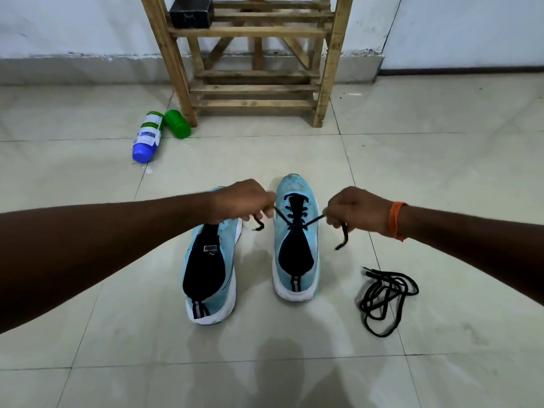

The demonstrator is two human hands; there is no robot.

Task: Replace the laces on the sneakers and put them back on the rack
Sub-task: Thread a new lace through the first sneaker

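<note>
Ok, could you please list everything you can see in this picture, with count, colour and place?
laced sneaker: one, light blue, white sole, floor centre, on the right
second sneaker: one, same colours, beside it on the left, front hidden by a hand
threaded lace: one, black, in the laced sneaker
loose lace: one, black, piled on the floor right of the sneakers
rack: one, wooden, by the wall
box: one, black, on a rack shelf
bottle: one, white with blue cap, lying left of the rack
container: one, green, lying beside the bottle
wristband: one, orange, right wrist
left hand: grips one lace end
right hand: grips the other end
</note>
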